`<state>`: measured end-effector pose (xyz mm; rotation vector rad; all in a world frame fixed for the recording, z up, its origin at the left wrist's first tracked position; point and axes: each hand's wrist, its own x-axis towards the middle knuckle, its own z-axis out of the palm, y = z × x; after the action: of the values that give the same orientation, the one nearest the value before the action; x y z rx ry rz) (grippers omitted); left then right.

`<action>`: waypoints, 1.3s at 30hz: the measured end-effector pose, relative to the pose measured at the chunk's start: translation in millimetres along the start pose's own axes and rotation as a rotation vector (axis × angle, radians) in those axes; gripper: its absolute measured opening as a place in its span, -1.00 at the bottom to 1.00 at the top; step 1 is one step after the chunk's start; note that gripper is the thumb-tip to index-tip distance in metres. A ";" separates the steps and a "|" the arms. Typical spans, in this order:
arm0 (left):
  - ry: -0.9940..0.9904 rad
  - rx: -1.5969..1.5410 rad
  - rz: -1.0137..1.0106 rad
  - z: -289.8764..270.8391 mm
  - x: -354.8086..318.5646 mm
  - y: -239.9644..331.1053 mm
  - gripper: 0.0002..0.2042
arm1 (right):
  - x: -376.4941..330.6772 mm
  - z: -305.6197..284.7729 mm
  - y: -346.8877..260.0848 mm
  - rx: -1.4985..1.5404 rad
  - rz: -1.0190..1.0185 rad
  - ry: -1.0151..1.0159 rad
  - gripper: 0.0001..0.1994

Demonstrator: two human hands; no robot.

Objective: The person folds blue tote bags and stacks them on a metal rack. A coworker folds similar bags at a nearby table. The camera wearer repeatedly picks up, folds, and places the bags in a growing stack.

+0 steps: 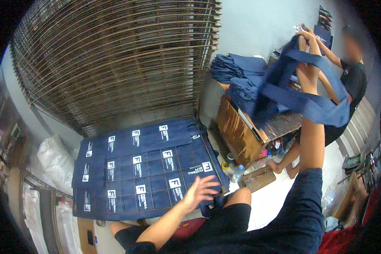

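My left hand [202, 190] is open with its fingers spread, above the lower right part of a surface spread with navy fabric bags [152, 169]. White printed marks show on several of them, and thin wires of a rack cross over some. My right hand [308, 71] is raised high at the right, its arm stretched out. It grips a navy tote bag [271, 95] whose wide loop handles [326, 108] hang about my forearm. The fabric partly hides my fingers. A co-worker's hands [305, 34] are just beyond mine, close to the bag's top; whether they touch it I cannot tell.
Tilted wire drying racks [118, 63] are stacked at the back left. Folded navy bags [237, 70] lie on a worn wooden table [237, 131]. A person [353, 80] in black sits at the right. A water bottle [238, 172] and wooden block [258, 178] are on the floor.
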<state>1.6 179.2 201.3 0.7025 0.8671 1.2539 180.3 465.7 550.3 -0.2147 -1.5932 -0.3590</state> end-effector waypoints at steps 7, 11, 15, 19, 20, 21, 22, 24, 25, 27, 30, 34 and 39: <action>-0.182 -0.733 -0.384 50.4 15.1 -37.6 0.18 | -51.4 22.6 -72.7 0.535 0.416 -0.180 -0.81; -0.281 -0.921 -0.209 50.4 -4.1 -57.1 0.19 | -74.5 17.6 -110.2 0.657 0.478 -0.199 -0.77; -0.412 -1.021 0.125 26.0 3.9 -47.1 -0.03 | -99.3 24.0 -131.8 0.784 0.534 -0.102 -0.72; -0.283 -0.924 0.274 31.8 8.1 2.4 -0.04 | -104.7 5.1 -135.2 0.860 0.542 0.104 -0.66; -0.274 -0.920 0.424 16.2 -8.1 21.5 -0.06 | -114.6 26.2 -140.0 0.965 0.575 0.174 -0.65; -0.094 -0.930 0.543 2.9 -23.3 45.2 -0.15 | -122.8 46.8 -144.4 1.066 0.605 0.240 -0.63; -0.017 -0.965 0.602 12.5 -24.5 75.0 -0.24 | -105.2 32.6 -139.2 1.069 0.563 0.287 -0.62; 0.472 -0.594 0.742 -19.6 -54.3 114.3 -0.43 | -124.6 74.3 -147.1 1.121 0.644 0.235 -0.59; 0.473 -0.530 0.767 -31.0 -60.2 133.2 -0.48 | -141.2 74.7 -140.0 1.020 0.713 0.102 -0.55; 0.487 -0.403 0.809 -40.8 -82.0 180.4 -0.53 | -186.4 86.7 -127.6 0.996 1.009 -0.015 -0.53; 0.400 -0.178 0.861 -57.3 -99.2 238.4 -0.55 | -291.7 70.3 -158.4 1.477 1.721 -0.363 -0.44; 0.519 0.032 0.829 -57.3 -123.0 288.2 -0.62 | -377.8 72.0 -246.3 1.857 1.638 -0.435 -0.37; 0.596 0.211 0.831 -36.7 -137.9 306.3 -0.64 | -393.3 81.8 -309.5 2.289 2.091 -0.452 -0.34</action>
<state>-196.1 100.9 464.0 0.9186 1.2626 2.2073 17.5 239.0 126.9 -0.0014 -0.4617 2.9512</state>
